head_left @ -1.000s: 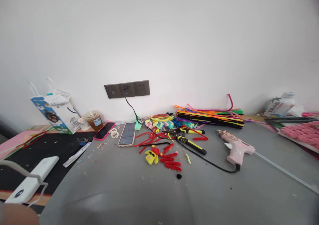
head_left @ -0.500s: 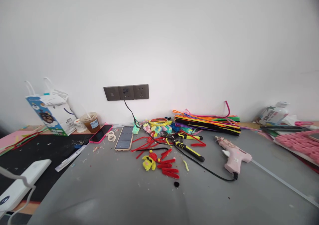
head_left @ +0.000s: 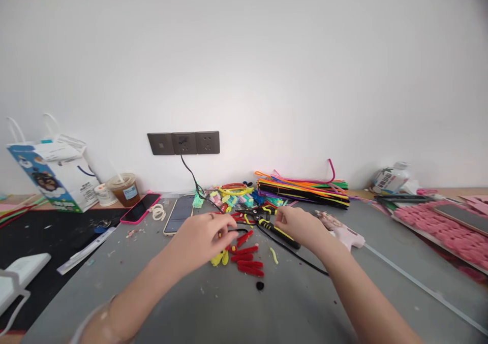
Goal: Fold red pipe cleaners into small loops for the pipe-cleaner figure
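My left hand is over the yellow fuzzy figure, its thumb and fingers apart with nothing visible between them. The figure lies partly hidden beneath it. Several folded red pipe-cleaner pieces lie just right of it, with a small black pom-pom in front. My right hand is above the black-and-yellow-handled pliers and covers part of one handle. Its fingers curl downward and their tips are mostly hidden, so whether they touch the pliers does not show.
A pipe-cleaner bundle lies by the wall. The pink glue gun is partly behind my right forearm; its black cord crosses the mat. At left are a white-edged phone, a pink-cased phone, a drink cup and a paper bag.
Both hands have come into view from below and reached over the middle of the mat. The view has shifted slightly, moving most things leftward in the picture.
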A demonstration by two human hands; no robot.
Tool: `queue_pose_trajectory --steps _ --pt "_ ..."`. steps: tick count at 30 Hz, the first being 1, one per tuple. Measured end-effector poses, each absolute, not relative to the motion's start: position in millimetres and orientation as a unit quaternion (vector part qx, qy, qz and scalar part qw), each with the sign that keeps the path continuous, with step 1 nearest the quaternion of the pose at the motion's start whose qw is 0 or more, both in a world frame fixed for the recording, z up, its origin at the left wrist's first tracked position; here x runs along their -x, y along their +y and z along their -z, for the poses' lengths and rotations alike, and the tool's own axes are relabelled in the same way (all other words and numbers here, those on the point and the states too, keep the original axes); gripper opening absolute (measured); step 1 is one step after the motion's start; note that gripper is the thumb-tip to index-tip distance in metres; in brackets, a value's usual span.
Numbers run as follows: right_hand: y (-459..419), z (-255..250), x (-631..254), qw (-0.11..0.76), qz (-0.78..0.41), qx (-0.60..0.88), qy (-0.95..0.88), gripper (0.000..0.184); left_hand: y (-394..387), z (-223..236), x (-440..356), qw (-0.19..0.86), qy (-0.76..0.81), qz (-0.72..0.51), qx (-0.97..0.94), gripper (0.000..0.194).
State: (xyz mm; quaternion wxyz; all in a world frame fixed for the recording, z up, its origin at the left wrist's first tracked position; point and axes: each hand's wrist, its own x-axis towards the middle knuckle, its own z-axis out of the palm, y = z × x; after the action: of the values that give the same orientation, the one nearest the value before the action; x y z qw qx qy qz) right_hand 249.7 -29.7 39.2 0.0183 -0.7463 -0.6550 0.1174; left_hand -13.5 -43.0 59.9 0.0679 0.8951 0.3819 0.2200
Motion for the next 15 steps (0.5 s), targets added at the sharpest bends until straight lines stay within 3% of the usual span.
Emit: queue_pose_trajectory --steps 7,15 --pt "-8 -22 -291 -0.013 -0.132 0.790 -0.598 0.011 15 3 -23 0.017 0.379 -0.277 -0.883 0.031" --pt "-2 3 -317 0.078 -0.121 0.775 -0.616 0.003 15 21 -5 0.002 0.330 -0.353 -0.876 0.035"
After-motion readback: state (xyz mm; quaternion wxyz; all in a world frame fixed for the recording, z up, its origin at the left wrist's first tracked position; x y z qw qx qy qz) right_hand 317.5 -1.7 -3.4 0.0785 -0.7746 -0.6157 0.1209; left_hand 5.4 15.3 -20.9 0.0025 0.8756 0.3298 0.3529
